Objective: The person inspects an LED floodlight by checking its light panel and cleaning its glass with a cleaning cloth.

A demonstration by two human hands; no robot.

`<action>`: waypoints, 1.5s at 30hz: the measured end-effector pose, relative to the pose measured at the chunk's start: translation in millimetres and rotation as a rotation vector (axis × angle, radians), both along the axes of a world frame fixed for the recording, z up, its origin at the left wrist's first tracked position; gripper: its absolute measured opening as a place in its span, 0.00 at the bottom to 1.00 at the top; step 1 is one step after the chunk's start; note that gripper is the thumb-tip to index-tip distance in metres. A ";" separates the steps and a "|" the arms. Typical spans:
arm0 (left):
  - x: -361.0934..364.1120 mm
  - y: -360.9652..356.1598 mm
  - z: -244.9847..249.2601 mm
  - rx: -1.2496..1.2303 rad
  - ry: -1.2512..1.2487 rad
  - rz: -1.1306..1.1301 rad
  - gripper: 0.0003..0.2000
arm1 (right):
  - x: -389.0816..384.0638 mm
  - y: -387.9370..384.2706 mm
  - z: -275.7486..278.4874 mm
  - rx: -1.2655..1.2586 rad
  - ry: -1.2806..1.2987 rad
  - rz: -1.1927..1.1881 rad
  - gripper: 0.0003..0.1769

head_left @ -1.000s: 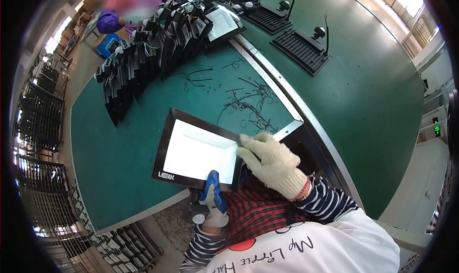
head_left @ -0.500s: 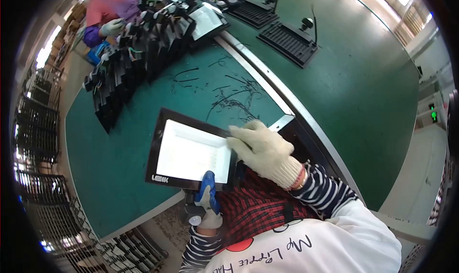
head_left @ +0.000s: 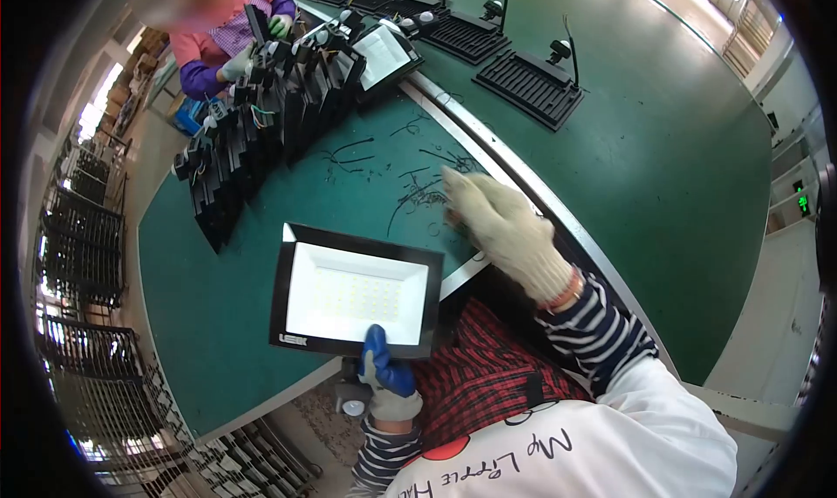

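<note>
A floodlight with a black frame, a white reflector and rows of small LEDs faces up at me over the near table edge. My left hand, in a blue-coated glove, grips its lower edge with the thumb on the front. Beside that hand a small sensor with a white dome hangs below the frame. My right hand, in a cream knitted glove, is apart from the floodlight, over the table near dark cable scraps. Its fingers are drawn together; whatever they hold, if anything, is hidden.
Many black floodlights stand packed in a row at the back left, where a co-worker's gloved hands touch them. A metal rail separates the green table from a green belt carrying finned floodlights.
My right hand has left the floodlight's right edge and moved up toward the scraps. The floodlight has tilted level and its LEDs show more clearly. The co-worker's hand has shifted along the row.
</note>
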State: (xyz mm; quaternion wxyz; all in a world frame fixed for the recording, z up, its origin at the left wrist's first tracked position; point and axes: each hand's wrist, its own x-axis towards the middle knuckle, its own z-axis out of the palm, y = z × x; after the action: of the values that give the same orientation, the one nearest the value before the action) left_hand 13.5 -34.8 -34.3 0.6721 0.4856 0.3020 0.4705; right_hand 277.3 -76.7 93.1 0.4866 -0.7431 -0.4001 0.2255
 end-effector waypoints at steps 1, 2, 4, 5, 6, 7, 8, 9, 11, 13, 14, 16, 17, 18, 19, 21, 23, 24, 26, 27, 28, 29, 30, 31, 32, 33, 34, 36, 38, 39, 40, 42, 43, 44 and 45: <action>7.8 -0.5 22.1 -0.202 -0.140 0.040 0.25 | -4.4 -9.3 0.5 -0.054 0.206 -0.059 0.25; 20.2 -1.6 44.2 -0.293 -0.124 0.112 0.26 | -11.7 -20.0 0.1 -0.104 0.411 -0.124 0.23; 16.4 1.8 46.2 -0.289 -0.172 0.084 0.27 | -26.8 -31.4 -20.8 0.113 0.372 -0.120 0.18; 14.6 2.5 46.1 -0.286 -0.196 0.069 0.27 | -34.9 -34.2 -23.7 0.192 0.386 -0.130 0.17; 13.0 0.3 44.1 -0.268 -0.183 0.095 0.27 | -40.5 -38.3 -23.3 0.159 0.436 -0.104 0.20; 13.6 -3.1 44.8 -0.248 -0.172 0.122 0.27 | -48.3 -38.1 -19.3 0.171 0.450 -0.100 0.21; 15.2 -5.8 45.8 -0.227 -0.163 0.153 0.27 | -55.7 -36.8 -17.0 0.183 0.463 -0.092 0.22; 16.2 -8.8 48.2 -0.255 -0.130 0.194 0.27 | -61.4 -36.5 -18.8 0.179 0.408 -0.077 0.24; 13.7 -14.9 49.5 -0.161 -0.057 0.169 0.26 | -69.9 -34.8 -26.3 0.207 0.255 -0.050 0.24; 8.0 -19.7 38.8 -0.065 0.038 0.193 0.26 | -71.8 -33.7 -27.4 0.178 0.177 -0.082 0.23; 5.2 -22.1 33.4 -0.018 0.086 0.208 0.26 | -72.0 -33.1 -27.8 0.163 0.139 -0.099 0.23; -5.2 -19.8 22.6 -0.040 0.094 0.227 0.25 | -67.1 -33.5 -30.3 0.173 0.085 -0.068 0.21; -9.7 -16.6 18.7 -0.059 0.076 0.225 0.24 | -65.1 -34.5 -31.2 0.177 0.059 -0.056 0.21; -15.7 -6.7 17.1 -0.094 0.012 0.201 0.23 | -64.8 -35.1 -29.6 0.195 0.055 -0.055 0.21; -18.6 -1.6 16.7 -0.131 -0.053 0.177 0.22 | -65.6 -35.9 -26.1 0.211 0.051 -0.055 0.20; -10.3 -10.6 51.5 -0.091 -0.072 0.036 0.21 | -65.2 -35.7 -23.4 0.240 0.035 -0.035 0.20; -10.5 -18.2 54.3 0.053 0.080 -0.006 0.20 | -64.8 -32.7 -21.9 0.266 0.015 0.005 0.19; -18.2 -22.2 35.7 0.174 0.242 0.020 0.21 | -65.3 -31.2 -17.6 0.233 -0.016 0.018 0.20; -23.9 -22.0 9.5 0.361 0.413 0.064 0.21 | -66.1 -27.7 -1.8 0.166 -0.078 0.042 0.20; -24.5 -19.1 -1.4 0.428 0.418 0.077 0.21 | -64.8 -25.9 -1.4 0.231 -0.118 0.069 0.18; -23.6 -18.1 -4.9 0.492 0.425 0.090 0.21 | -63.0 -24.3 -4.8 0.289 -0.005 0.023 0.17; -24.1 -18.2 -6.0 0.494 0.425 0.102 0.21 | -60.5 -20.6 -11.5 0.347 0.107 -0.016 0.16; -24.1 -18.5 -5.8 0.497 0.425 0.114 0.21 | -59.1 -15.9 -16.7 0.409 0.217 -0.049 0.16; -18.5 -16.2 6.2 0.443 0.418 0.120 0.21 | -54.6 -18.9 -17.3 0.303 0.287 -0.072 0.20; -19.3 -15.7 6.8 0.440 0.430 0.136 0.21 | -54.3 -25.8 -13.8 0.263 0.309 -0.075 0.20; -19.9 -15.0 7.3 0.438 0.442 0.151 0.21 | -55.6 -32.1 -14.6 0.248 0.293 -0.031 0.20; -23.8 -13.9 -0.5 0.489 0.470 0.173 0.21 | -58.5 -37.5 -16.6 0.232 0.277 0.007 0.20; -23.3 -14.8 -6.2 0.482 0.324 0.162 0.20 | -67.0 -40.2 -21.5 0.208 0.199 -0.015 0.20; -17.1 -19.9 6.6 0.381 0.096 0.110 0.20 | -68.4 -40.8 -25.6 0.197 0.129 -0.041 0.20; -16.4 -21.7 12.6 0.343 0.038 0.088 0.20 | -67.6 -40.1 -27.6 0.200 0.098 -0.053 0.20; -19.7 -22.1 17.9 0.333 0.092 0.073 0.20 | -67.2 -39.1 -29.3 0.204 0.069 -0.063 0.21; -23.1 -20.8 27.1 0.324 0.148 0.043 0.20 | -64.4 -38.8 -32.2 0.235 0.042 -0.027 0.21; -23.7 -20.7 30.8 0.320 0.150 0.027 0.20 | -63.1 -38.6 -32.5 0.247 0.028 -0.007 0.21; -24.4 -22.1 28.8 0.247 0.153 0.030 0.19 | -62.2 -37.6 -31.1 0.253 0.000 0.023 0.21; -24.9 -23.5 26.7 0.174 0.155 0.033 0.18 | -61.1 -36.2 -27.6 0.259 -0.028 0.052 0.21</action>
State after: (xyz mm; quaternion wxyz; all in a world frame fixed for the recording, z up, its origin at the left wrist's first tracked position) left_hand -11.5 -58.4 -7.6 0.5942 0.5719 0.3191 0.4669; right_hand 216.1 -112.9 65.5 0.5669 -0.6666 -0.4516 0.1742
